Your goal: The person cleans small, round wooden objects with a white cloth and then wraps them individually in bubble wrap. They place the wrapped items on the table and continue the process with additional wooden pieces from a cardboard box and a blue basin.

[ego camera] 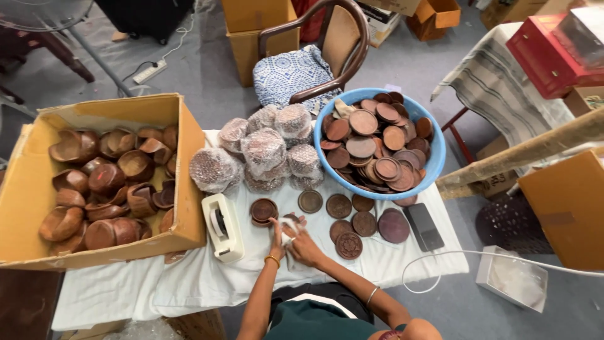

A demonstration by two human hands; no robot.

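Note:
My left hand (pixel 277 238) and my right hand (pixel 306 247) meet over the white-clothed table (pixel 189 280), both closed around a small object in white wrapping (pixel 289 229). What is inside the wrapping is hidden. Just left of it lies a short stack of round dark wooden discs (pixel 263 210). More wooden discs (pixel 349 223) lie loose on the cloth to the right of my hands. A white tape dispenser (pixel 223 226) stands to the left of my left hand.
A blue tub (pixel 435 165) full of wooden discs sits at the back right. Bubble-wrapped bundles (pixel 264 151) are piled behind the discs. An open cardboard box (pixel 189 208) of wooden bowls stands at left. A black phone (pixel 423 226), a white cable (pixel 440 255) and a chair (pixel 343 38) are nearby.

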